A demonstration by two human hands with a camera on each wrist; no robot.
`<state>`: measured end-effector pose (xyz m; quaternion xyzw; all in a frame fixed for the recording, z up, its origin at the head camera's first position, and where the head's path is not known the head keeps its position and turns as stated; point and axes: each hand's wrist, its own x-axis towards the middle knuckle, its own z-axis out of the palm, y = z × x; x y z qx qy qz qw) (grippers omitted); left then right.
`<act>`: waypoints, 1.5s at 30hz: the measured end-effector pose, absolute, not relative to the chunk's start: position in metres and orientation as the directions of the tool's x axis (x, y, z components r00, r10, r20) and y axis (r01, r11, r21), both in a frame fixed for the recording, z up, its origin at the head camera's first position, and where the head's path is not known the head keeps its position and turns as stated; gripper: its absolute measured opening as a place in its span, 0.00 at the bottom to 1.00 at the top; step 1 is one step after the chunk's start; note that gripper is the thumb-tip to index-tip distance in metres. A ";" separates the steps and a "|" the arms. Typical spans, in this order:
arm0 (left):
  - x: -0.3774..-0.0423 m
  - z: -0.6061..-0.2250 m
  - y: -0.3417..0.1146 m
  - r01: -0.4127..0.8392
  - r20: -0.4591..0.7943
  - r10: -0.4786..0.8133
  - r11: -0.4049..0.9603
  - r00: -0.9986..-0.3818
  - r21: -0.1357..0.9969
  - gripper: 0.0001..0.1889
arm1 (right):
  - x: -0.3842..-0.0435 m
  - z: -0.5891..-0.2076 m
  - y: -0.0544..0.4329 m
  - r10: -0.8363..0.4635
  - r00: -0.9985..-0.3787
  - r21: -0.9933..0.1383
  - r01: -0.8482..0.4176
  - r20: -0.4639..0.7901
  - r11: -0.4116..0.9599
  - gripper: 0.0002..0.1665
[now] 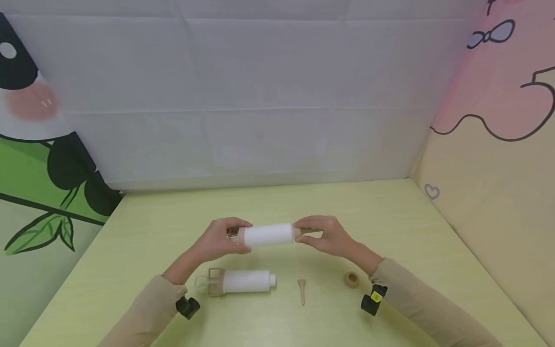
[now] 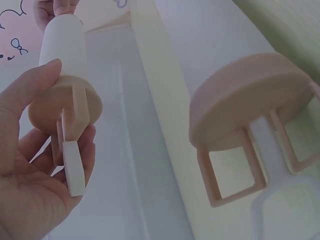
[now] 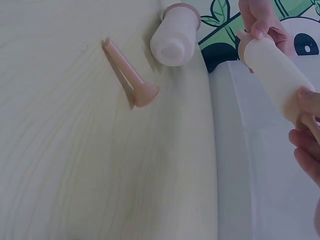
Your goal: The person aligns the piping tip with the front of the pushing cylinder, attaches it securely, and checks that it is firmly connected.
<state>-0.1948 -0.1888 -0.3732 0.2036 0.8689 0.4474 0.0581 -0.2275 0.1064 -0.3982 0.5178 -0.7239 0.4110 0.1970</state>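
Observation:
Above the table, both hands hold a white-barrelled piping syringe [image 1: 269, 234] lying nearly level. My left hand [image 1: 221, 239] grips its tan collar end; in the left wrist view the thumb lies along the barrel, with fingers behind the handle loops and the white plunger end [image 2: 75, 170]. At the other end, my right hand [image 1: 327, 234] pinches a tan nozzle [image 3: 309, 122] against the barrel's tip, thumb and fingers partly covering it. Below the left hand, a second syringe [image 1: 247, 281] rests on the table, its bare white tip pointing right.
A loose tan nozzle [image 1: 302, 289] with a flared end lies on the table [image 1: 243, 323], right of the second syringe. Near the right wrist sits a round tan cap [image 1: 351, 279] with a hole. A pale sheet [image 1: 269, 96] hangs behind; patterned walls stand on both sides.

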 end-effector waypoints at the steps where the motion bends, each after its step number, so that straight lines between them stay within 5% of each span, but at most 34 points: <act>1: -0.194 -0.373 -0.188 0.300 0.082 0.402 0.516 -0.912 0.802 0.26 | -0.224 -0.394 0.106 -0.593 -0.402 -0.411 -0.903 0.698 0.127 0.20; 8: -0.196 -0.374 -0.191 0.297 0.072 0.418 0.502 -0.906 0.812 0.26 | -0.213 -0.378 0.103 -0.576 -0.450 -0.496 -0.864 0.682 0.088 0.18; 17: -0.202 -0.366 -0.194 0.261 -0.001 0.468 0.494 -0.884 0.830 0.28 | -0.229 -0.404 0.106 -0.532 -0.331 -0.367 -0.929 0.779 0.041 0.25; 45: -0.216 -0.361 -0.206 0.181 -0.145 0.563 0.482 -0.813 0.857 0.26 | -0.225 -0.402 0.095 -0.506 -0.077 -0.075 -0.997 0.859 0.024 0.12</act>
